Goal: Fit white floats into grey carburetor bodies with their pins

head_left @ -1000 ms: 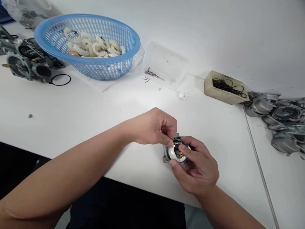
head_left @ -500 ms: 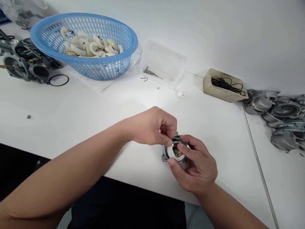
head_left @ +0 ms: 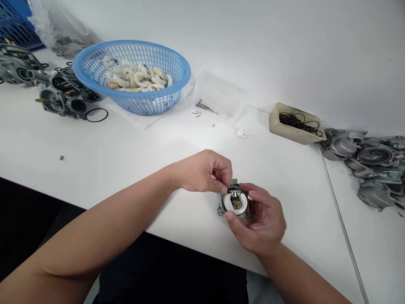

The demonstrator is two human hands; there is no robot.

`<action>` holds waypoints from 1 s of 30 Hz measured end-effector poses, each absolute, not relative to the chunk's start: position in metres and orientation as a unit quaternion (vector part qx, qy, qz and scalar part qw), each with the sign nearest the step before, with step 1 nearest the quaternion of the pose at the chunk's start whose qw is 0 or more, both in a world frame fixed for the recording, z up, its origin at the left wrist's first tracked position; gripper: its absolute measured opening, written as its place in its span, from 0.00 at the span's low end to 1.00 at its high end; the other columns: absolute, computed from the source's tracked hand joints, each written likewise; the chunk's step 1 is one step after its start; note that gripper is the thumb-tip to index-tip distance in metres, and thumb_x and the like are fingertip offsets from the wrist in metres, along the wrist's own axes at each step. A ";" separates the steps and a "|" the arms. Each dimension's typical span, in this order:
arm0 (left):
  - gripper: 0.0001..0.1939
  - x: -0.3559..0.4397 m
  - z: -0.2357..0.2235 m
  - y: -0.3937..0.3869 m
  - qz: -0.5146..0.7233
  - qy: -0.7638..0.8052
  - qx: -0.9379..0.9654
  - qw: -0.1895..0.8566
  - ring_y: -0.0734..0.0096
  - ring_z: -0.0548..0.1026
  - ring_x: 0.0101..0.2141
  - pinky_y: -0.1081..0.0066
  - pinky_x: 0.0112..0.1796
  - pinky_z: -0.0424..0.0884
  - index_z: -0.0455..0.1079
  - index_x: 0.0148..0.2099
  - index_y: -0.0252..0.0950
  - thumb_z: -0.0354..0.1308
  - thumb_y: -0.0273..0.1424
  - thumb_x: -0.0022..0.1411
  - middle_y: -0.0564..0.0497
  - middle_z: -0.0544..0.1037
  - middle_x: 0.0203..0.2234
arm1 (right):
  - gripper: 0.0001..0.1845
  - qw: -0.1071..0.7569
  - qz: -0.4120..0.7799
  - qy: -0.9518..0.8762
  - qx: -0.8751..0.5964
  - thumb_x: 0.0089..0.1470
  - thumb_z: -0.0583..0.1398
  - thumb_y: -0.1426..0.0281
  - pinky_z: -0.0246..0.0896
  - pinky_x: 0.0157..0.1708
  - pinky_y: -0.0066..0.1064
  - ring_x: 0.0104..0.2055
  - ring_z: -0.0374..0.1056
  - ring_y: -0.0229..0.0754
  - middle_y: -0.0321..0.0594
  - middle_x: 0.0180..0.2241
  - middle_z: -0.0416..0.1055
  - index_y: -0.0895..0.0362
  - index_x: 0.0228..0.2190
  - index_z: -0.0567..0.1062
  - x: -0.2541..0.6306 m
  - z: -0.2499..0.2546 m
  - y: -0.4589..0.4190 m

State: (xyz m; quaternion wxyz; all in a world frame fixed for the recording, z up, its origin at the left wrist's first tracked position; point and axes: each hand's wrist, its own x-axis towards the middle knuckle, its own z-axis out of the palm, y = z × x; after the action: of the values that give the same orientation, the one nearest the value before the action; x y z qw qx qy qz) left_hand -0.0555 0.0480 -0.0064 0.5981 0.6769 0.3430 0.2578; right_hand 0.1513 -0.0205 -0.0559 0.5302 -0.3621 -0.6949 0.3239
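My right hand point(head_left: 261, 221) cradles a small die-cast carburetor body point(head_left: 219, 202) from below and the right. A white ring-shaped part point(head_left: 226, 202) sits in its round opening around a brass jet point(head_left: 238, 204). My left hand point(head_left: 202, 171) reaches in from the left, with thumb and forefinger pinched on a small metal piece point(head_left: 234, 194) at the top of the opening. My right thumb rests by the lower edge of the white ring. Fingers hide parts of the carburetor's rim.
A blue plastic basket point(head_left: 142, 105) holds white curved parts. Nearby are a clear tray point(head_left: 218, 86) with metal pins, a beige tray point(head_left: 280, 128) of black rubber rings, carburetors point(head_left: 65, 95) at left, and metal castings point(head_left: 375, 156) at right.
The view has tilted, so the table items sit lower in the picture. My right thumb has moved off the centre of the carburetor, uncovering the brass jet and white ring.
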 end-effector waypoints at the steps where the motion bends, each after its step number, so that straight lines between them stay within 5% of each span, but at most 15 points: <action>1: 0.04 -0.055 -0.008 0.048 0.260 0.344 0.669 0.605 0.73 0.73 0.29 0.71 0.32 0.70 0.71 0.31 0.32 0.63 0.26 0.50 0.52 0.75 0.25 | 0.35 0.531 0.328 -0.691 -0.364 0.39 0.67 0.81 0.73 0.38 0.43 0.46 0.71 0.49 0.46 0.49 0.68 0.51 0.49 0.66 0.151 -0.056 -0.020; 4: 0.06 -0.054 -0.014 0.049 0.292 0.347 0.635 0.626 0.72 0.73 0.30 0.70 0.32 0.71 0.70 0.34 0.33 0.62 0.26 0.50 0.50 0.75 0.27 | 0.33 0.534 0.336 -0.681 -0.372 0.40 0.68 0.80 0.73 0.38 0.42 0.47 0.71 0.49 0.45 0.49 0.69 0.51 0.48 0.67 0.152 -0.056 -0.019; 9: 0.25 -0.055 -0.017 0.050 0.290 0.359 0.652 0.602 0.60 0.72 0.46 0.61 0.43 0.70 0.67 0.47 0.35 0.67 0.26 0.45 0.43 0.73 0.46 | 0.30 0.528 0.339 -0.669 -0.398 0.41 0.69 0.76 0.74 0.36 0.38 0.47 0.71 0.48 0.44 0.48 0.69 0.51 0.46 0.68 0.154 -0.055 -0.016; 13: 0.36 -0.057 -0.014 0.049 0.211 0.303 0.671 0.643 0.58 0.74 0.45 0.60 0.42 0.71 0.62 0.56 0.34 0.68 0.27 0.43 0.40 0.72 0.48 | 0.29 0.524 0.334 -0.660 -0.421 0.42 0.69 0.74 0.75 0.37 0.38 0.47 0.71 0.49 0.45 0.48 0.69 0.51 0.46 0.68 0.155 -0.058 -0.014; 22: 0.34 -0.043 -0.034 0.045 0.244 0.348 0.654 0.626 0.66 0.77 0.35 0.68 0.34 0.74 0.63 0.54 0.37 0.68 0.26 0.43 0.47 0.76 0.40 | 0.37 0.519 0.343 -0.659 -0.423 0.40 0.71 0.68 0.73 0.42 0.41 0.49 0.70 0.49 0.47 0.50 0.69 0.51 0.52 0.66 0.156 -0.059 -0.015; 30: 0.34 -0.034 -0.042 0.042 0.299 0.356 0.620 0.632 0.67 0.76 0.35 0.67 0.34 0.74 0.63 0.55 0.37 0.67 0.25 0.44 0.43 0.73 0.45 | 0.39 0.483 0.239 -0.646 -0.541 0.35 0.72 0.66 0.72 0.42 0.49 0.48 0.70 0.53 0.47 0.48 0.69 0.51 0.51 0.67 0.154 -0.060 -0.016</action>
State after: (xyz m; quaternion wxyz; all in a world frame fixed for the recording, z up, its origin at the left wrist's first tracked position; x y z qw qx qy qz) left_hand -0.0335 0.0420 -0.0417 0.6318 0.6200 0.3563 0.2991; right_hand 0.1545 -0.0160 -0.0597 0.4827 -0.5406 -0.6464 0.2386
